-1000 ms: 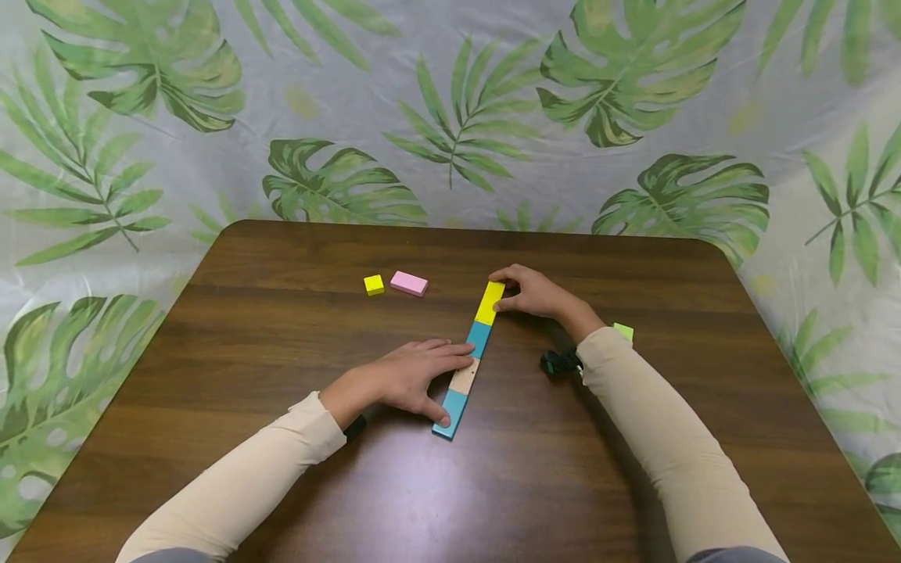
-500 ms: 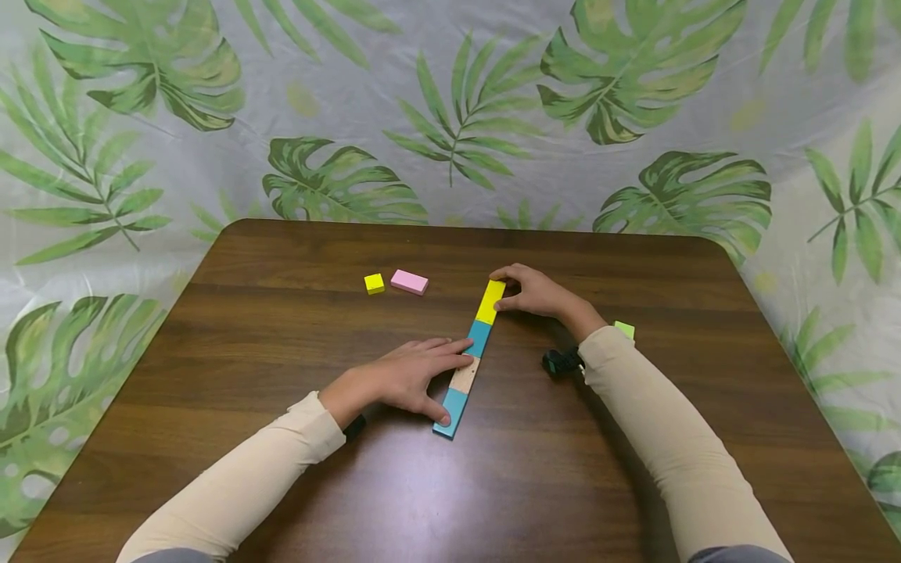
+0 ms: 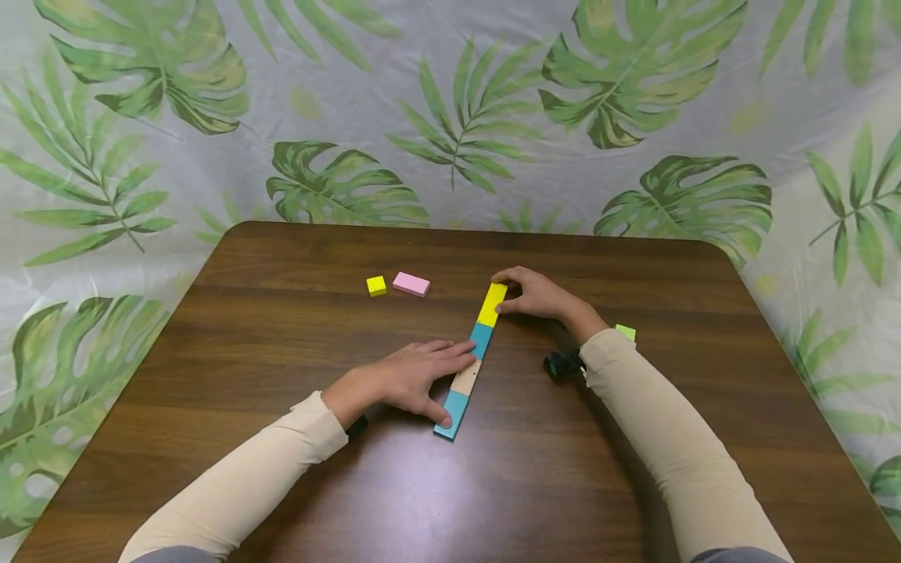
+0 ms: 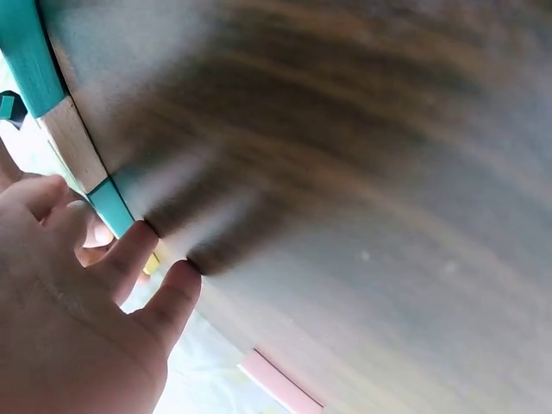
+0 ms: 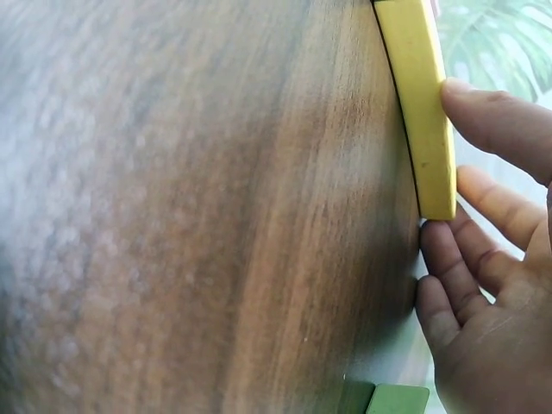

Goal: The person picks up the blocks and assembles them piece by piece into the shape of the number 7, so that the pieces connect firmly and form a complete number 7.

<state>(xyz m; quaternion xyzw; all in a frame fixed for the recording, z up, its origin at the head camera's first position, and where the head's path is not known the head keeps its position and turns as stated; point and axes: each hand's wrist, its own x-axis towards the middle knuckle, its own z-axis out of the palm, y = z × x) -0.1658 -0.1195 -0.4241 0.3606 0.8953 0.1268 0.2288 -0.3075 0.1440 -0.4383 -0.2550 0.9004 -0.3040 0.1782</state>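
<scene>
Four flat blocks would make one straight row: a near blue block [image 3: 453, 414], a bare wood block [image 3: 466, 378], a second blue block [image 3: 482, 339] and a yellow block [image 3: 492, 303] at the far end. Across the row's left side lies my left hand [image 3: 415, 379], thumb on the near blue block and extended fingertips at the second blue one. My right hand [image 3: 540, 296] holds the yellow block, its thumb at the long side and fingers around the far end. The right wrist view shows that thumb against the yellow block's edge [image 5: 423, 112].
On the brown wooden table [image 3: 281, 328], a small yellow block [image 3: 376, 286] and a pink block [image 3: 411, 285] lie left of the row's far end. A green block [image 3: 625, 332] is partly hidden behind the right sleeve. A leaf-print sheet [image 3: 464, 117] hangs behind the table.
</scene>
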